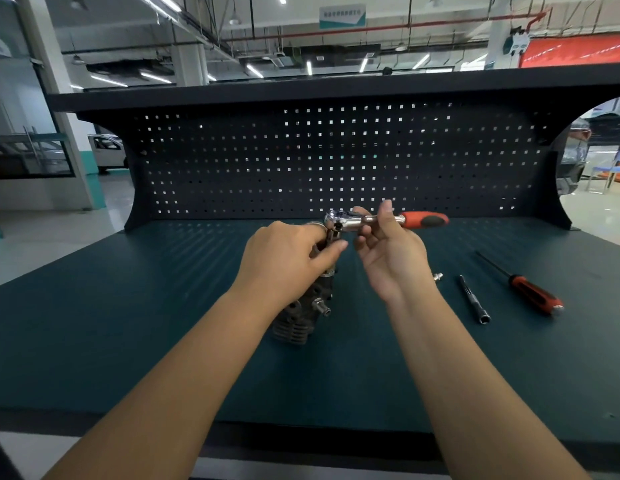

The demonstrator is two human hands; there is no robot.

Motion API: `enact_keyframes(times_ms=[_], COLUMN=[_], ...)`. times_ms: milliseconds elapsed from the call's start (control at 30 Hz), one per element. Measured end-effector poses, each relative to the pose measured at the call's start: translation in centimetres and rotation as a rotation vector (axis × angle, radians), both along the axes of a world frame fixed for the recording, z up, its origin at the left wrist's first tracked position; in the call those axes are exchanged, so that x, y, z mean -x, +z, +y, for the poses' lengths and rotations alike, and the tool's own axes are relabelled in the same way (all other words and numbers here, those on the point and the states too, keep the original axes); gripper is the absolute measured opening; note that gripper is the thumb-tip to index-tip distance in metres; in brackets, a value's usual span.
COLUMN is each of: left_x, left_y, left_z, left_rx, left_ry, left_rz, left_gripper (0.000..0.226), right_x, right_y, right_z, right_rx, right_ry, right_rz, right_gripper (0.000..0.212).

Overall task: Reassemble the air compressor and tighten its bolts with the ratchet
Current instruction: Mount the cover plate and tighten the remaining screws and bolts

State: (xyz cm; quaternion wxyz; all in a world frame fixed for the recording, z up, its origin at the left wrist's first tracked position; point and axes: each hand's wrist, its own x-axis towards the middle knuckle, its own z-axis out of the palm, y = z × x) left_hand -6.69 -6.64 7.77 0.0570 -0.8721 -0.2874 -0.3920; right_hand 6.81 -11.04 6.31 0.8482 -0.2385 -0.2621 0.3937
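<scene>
Left side first: the left hand (287, 258) is curled over the top end of the air compressor (301, 317), which stands on the dark green bench (128, 323) about dead centre, dark finned body with a silver port poking out the side. Can't see exactly what the fingertips are on, the hand covers it. The ratchet (357, 221) sits level just above, with its chrome head over the compressor's top and its red handle pointing right. The right hand (391, 258) pinches the chrome shank between thumb and fingers, palm up. Further right on the bench lie a small silver fitting (438, 276), a long socket extension (474, 299) and a red-handled screwdriver (530, 292), none touching.
</scene>
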Motion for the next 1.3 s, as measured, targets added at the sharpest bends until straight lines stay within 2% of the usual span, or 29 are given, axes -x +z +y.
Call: enact_keyframes(times_ms=[167,300,400,500,600,733,833,900,1000,1100,1200,1300], left_x=[0.2,0.4,0.5,0.6,0.8,0.7,0.2,-0.1,-0.4,-0.7,-1.2,-1.5], left_y=[0.3,1.0,1.1,0.9,0.8,0.5,0.1,0.1,0.2,-0.2,-0.5,-0.4], left_z=[0.1,0.3,0.6,0.5,0.5,0.5,0.4,0.4,0.1,-0.4,-0.5,-0.4], left_rx=[-0.026,0.023,0.072,0.128,0.105,0.088,0.033,0.039,0.033,0.004,-0.027,-0.058], left_ry=[-0.012,-0.039,-0.074,-0.144,-0.146,-0.040,0.023,0.064,0.099,0.082,0.082,0.097], left_rz=[0.009,0.020,-0.013,-0.057,-0.029,-0.010,0.042,0.056,0.106,0.100,0.119,0.126], left_gripper=[0.040,0.068,0.074,0.072,0.065,0.061,0.036,0.028,0.036,0.045,0.047,0.046], right_x=[0.2,1.6,3.0,4.4,5.2,5.5,5.1,4.7,4.7,4.8,3.5,2.5], right_y=[0.0,-0.9,-1.6,-2.4,-3.4,-3.6,-3.7,-3.9,-3.5,-2.8,-2.3,-2.3], right_z=[0.0,-1.2,-2.2,-3.2,-3.7,-3.7,-3.5,-3.4,-3.7,-4.1,-4.2,-3.7], right_rx=[-0.028,-0.138,-0.176,-0.209,-0.255,-0.243,-0.279,-0.314,-0.262,-0.204,-0.204,-0.163], right_ry=[0.006,-0.122,-0.316,-0.536,-0.674,-0.915,-1.054,-1.121,-1.013,-0.705,-0.690,-0.503], right_rz=[0.055,0.063,-0.017,-0.182,-0.375,-0.711,-0.978,-1.063,-0.965,-0.576,-0.374,-0.112], right_gripper=[0.022,0.017,0.011,0.004,0.016,0.034,0.017,0.014,0.013,0.024,0.019,0.010])
